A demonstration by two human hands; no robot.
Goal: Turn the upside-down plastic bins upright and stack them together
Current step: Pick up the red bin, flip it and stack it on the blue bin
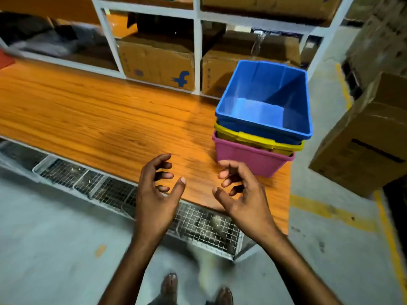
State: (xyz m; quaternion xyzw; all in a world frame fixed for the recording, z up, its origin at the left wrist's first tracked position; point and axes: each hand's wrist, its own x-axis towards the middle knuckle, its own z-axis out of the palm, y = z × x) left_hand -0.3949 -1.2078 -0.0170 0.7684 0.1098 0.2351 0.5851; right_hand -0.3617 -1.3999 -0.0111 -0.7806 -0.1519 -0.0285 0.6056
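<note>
Three plastic bins stand upright and nested at the right end of the orange wooden table (92, 111). The blue bin (264, 104) is on top, the yellow bin (255, 138) sits under it, and the pink bin (248, 158) is at the bottom. My left hand (157, 190) and my right hand (240, 192) hover over the table's near edge, in front of the stack. Both hands have loosely curled fingers and hold nothing. The right hand's fingertips are close to the pink bin's near corner; whether they touch it is unclear.
White shelving (197, 51) behind the table holds cardboard boxes (156, 60). A large cardboard box (363, 139) stands to the right of the bins. Wire mesh baskets (198, 225) sit under the table's near edge. Grey floor with yellow lines lies below and to the right.
</note>
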